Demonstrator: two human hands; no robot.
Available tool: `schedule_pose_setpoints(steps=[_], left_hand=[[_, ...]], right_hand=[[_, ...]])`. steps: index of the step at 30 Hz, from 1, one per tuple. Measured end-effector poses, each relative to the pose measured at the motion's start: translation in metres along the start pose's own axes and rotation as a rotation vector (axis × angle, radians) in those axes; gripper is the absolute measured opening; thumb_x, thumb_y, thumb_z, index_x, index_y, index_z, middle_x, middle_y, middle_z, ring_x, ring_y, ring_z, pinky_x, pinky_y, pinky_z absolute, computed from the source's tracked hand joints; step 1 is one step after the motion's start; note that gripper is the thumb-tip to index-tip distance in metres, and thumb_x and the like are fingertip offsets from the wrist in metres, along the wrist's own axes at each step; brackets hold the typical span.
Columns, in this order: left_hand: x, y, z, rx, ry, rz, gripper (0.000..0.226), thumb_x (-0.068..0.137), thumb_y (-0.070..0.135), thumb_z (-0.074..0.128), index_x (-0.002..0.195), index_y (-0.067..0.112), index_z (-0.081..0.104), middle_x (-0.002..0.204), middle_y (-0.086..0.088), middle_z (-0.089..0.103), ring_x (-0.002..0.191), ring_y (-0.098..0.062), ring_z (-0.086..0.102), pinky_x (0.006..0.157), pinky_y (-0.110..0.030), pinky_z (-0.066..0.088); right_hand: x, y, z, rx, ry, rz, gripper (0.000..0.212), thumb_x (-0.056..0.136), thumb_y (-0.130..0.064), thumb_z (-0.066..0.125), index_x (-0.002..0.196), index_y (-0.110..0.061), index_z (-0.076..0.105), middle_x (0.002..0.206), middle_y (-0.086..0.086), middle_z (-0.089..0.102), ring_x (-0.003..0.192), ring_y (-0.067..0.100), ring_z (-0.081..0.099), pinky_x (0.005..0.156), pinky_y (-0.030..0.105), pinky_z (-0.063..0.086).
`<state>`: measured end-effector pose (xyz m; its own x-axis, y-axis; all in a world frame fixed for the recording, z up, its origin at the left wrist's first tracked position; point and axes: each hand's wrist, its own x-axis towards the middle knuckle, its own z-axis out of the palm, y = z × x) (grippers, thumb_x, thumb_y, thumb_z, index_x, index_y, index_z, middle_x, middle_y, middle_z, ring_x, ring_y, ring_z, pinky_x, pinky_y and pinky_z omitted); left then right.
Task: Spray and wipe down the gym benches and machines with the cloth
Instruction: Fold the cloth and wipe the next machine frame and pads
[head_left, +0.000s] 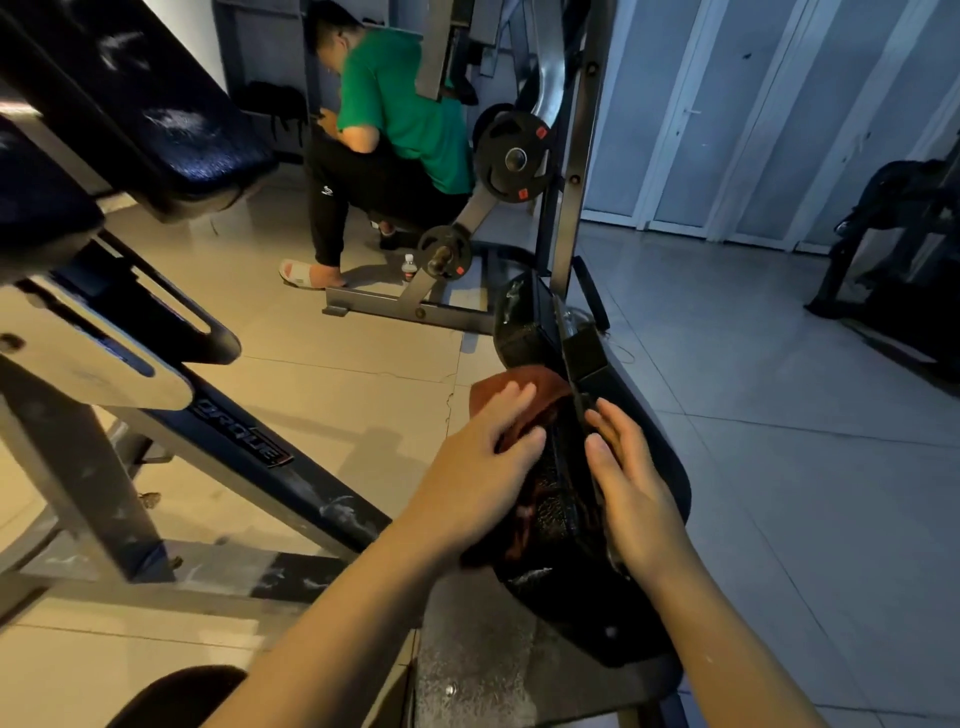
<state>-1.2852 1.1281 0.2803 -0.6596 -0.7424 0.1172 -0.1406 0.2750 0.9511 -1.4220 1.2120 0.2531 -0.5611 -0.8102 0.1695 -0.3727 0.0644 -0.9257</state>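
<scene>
A reddish-brown cloth (540, 395) lies over the left side of a black padded machine seat (566, 525) in the lower middle of the view. My left hand (483, 457) presses flat on the cloth with straight fingers. My right hand (631, 483) rests flat against the right side of the pad, fingers straight, beside the dark metal post (582, 358) that rises from it. Part of the cloth is hidden under my left palm. No spray bottle is in view.
A blue and grey bench frame (239, 431) with a dark pad (171, 119) fills the left. A person in a green shirt (400, 114) sits at a plate-loaded machine (511, 158) ahead, with a small bottle (409, 267) on the floor. Another machine (893, 249) stands at right.
</scene>
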Motion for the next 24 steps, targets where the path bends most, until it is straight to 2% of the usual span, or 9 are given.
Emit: schedule_pose_setpoints(steps=[3, 5, 7, 10, 14, 17, 19, 22, 24], left_hand=[[-0.055, -0.003, 0.008, 0.025, 0.042, 0.091, 0.038, 0.099, 0.034, 0.049, 0.125, 0.060, 0.045, 0.132, 0.050, 0.030, 0.127, 0.027, 0.022, 0.113, -0.012, 0.020], [-0.076, -0.007, 0.016, 0.028, 0.077, 0.144, 0.036, 0.097, 0.037, 0.052, 0.122, 0.063, 0.045, 0.129, 0.056, 0.029, 0.124, 0.033, 0.017, 0.105, 0.001, 0.014], [-0.077, -0.008, 0.018, 0.060, 0.088, 0.165, 0.036, 0.091, 0.054, 0.049, 0.125, 0.063, 0.043, 0.131, 0.056, 0.024, 0.127, 0.032, 0.013, 0.102, 0.005, 0.011], [-0.061, -0.008, 0.014, 0.167, 0.031, 0.191, 0.054, 0.085, 0.070, 0.045, 0.136, 0.060, 0.034, 0.140, 0.050, 0.019, 0.130, 0.029, 0.004, 0.103, 0.004, 0.007], [-0.030, -0.007, 0.013, 0.245, -0.033, 0.199, 0.082, 0.077, 0.076, 0.044, 0.149, 0.047, 0.019, 0.150, 0.039, 0.002, 0.137, 0.021, -0.001, 0.106, -0.004, 0.003], [0.000, -0.004, 0.012, 0.165, -0.040, 0.114, 0.094, 0.070, 0.074, 0.046, 0.153, 0.038, 0.019, 0.158, 0.025, 0.008, 0.143, 0.008, 0.002, 0.115, -0.019, 0.006], [0.018, 0.003, 0.010, 0.110, -0.039, 0.059, 0.090, 0.075, 0.062, 0.054, 0.153, 0.028, 0.024, 0.156, 0.018, 0.022, 0.144, -0.001, 0.013, 0.115, -0.025, 0.014], [0.028, 0.006, 0.008, 0.077, -0.033, 0.066, 0.058, 0.096, 0.030, 0.054, 0.146, 0.010, 0.035, 0.127, 0.011, 0.043, 0.130, -0.012, 0.034, 0.094, -0.021, 0.024], [0.028, 0.005, 0.010, 0.071, -0.002, 0.022, 0.052, 0.100, 0.027, 0.043, 0.150, 0.017, 0.032, 0.147, 0.006, 0.038, 0.140, -0.015, 0.030, 0.108, -0.027, 0.025]], right_hand=[[0.000, 0.000, 0.001, 0.007, 0.008, -0.002, 0.043, 0.099, -0.041, 0.038, 0.142, -0.045, 0.031, 0.135, -0.025, 0.040, 0.123, -0.003, 0.038, 0.099, 0.023, 0.033], [-0.001, 0.002, 0.000, 0.025, 0.008, -0.010, 0.043, 0.099, -0.042, 0.039, 0.141, -0.046, 0.032, 0.131, -0.028, 0.040, 0.123, -0.004, 0.039, 0.098, 0.022, 0.034], [0.000, 0.006, 0.000, 0.030, 0.008, -0.022, 0.040, 0.099, -0.042, 0.040, 0.137, -0.049, 0.033, 0.128, -0.031, 0.041, 0.123, -0.005, 0.040, 0.097, 0.020, 0.035], [0.001, 0.008, 0.000, 0.024, 0.013, -0.030, 0.036, 0.099, -0.042, 0.040, 0.131, -0.053, 0.033, 0.123, -0.035, 0.043, 0.123, -0.006, 0.041, 0.091, 0.014, 0.035], [0.002, 0.008, 0.000, 0.039, 0.006, -0.031, 0.035, 0.097, -0.043, 0.040, 0.129, -0.057, 0.033, 0.132, -0.028, 0.044, 0.129, 0.002, 0.042, 0.104, 0.031, 0.040], [0.002, 0.007, 0.001, 0.047, 0.008, -0.023, 0.039, 0.098, -0.043, 0.041, 0.134, -0.054, 0.032, 0.137, -0.025, 0.043, 0.130, 0.003, 0.041, 0.108, 0.035, 0.038], [0.002, 0.005, 0.001, 0.026, 0.011, -0.019, 0.042, 0.099, -0.043, 0.042, 0.139, -0.050, 0.031, 0.135, -0.026, 0.042, 0.130, 0.003, 0.040, 0.110, 0.036, 0.036], [0.002, 0.002, 0.001, 0.005, 0.008, -0.003, 0.045, 0.100, -0.040, 0.043, 0.143, -0.045, 0.031, 0.135, -0.024, 0.042, 0.132, 0.005, 0.039, 0.111, 0.037, 0.034], [0.000, 0.000, 0.001, -0.003, 0.003, 0.004, 0.046, 0.101, -0.038, 0.043, 0.146, -0.041, 0.030, 0.142, -0.018, 0.041, 0.134, 0.007, 0.037, 0.112, 0.037, 0.033]])
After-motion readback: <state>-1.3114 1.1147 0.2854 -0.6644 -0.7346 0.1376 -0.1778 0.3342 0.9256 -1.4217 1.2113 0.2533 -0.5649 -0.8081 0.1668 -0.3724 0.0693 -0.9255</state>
